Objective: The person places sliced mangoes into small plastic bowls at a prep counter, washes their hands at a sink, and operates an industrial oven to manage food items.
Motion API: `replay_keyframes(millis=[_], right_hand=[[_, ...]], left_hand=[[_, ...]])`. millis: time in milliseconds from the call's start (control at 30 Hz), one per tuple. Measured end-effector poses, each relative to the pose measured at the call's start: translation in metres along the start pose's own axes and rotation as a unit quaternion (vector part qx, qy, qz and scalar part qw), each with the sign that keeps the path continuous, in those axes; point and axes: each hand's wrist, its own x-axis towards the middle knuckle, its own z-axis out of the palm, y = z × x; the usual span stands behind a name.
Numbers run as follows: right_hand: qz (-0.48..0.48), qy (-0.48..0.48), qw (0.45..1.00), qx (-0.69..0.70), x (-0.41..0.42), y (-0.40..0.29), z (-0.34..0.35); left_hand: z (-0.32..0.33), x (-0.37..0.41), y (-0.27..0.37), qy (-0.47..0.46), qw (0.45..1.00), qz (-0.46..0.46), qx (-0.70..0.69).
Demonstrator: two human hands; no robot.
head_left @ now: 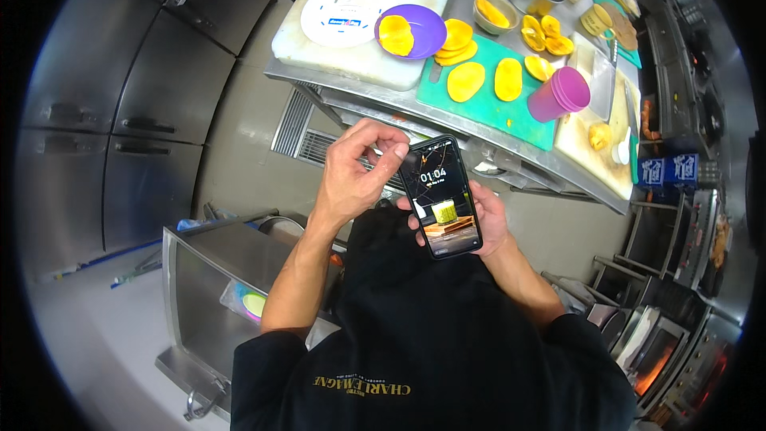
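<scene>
My right hand (pixel 492 218) is closed around a smartphone (pixel 443 197) with a lit screen, held upright in front of my black garment. My left hand (pixel 365 170) is raised at the phone's upper left corner, thumb and index finger pinched together; whether anything is between them I cannot tell. Beyond the phone, mango slices (pixel 466 82) lie on a green cutting board (pixel 514 123). A purple bowl (pixel 428 33) holds another slice. A pink plastic cup (pixel 559 94) stands at the board's right end.
A thick white cutting board (pixel 359 69) bears a round white lid (pixel 317 15). A knife (pixel 631 108) and a white spoon (pixel 622 146) lie on the right-hand board (pixel 589 164). Steel cabinets (pixel 161 78) stand left, a steel cart (pixel 233 251) lower left, ovens (pixel 661 353) lower right.
</scene>
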Motion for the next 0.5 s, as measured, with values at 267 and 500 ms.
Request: replay_keyframes(millis=[267, 500], right_hand=[[-0.128, 0.103, 0.979, -0.122, -0.042, 0.011, -0.002], [-0.137, 0.471, 0.839, -0.234, -0.181, 0.02, -0.128]], left_hand=[[-0.001, 0.006, -0.068, -0.047, 0.995, -0.064, -0.062], [0.039, -0.032, -0.202, -0.254, 0.921, -0.29, -0.046]])
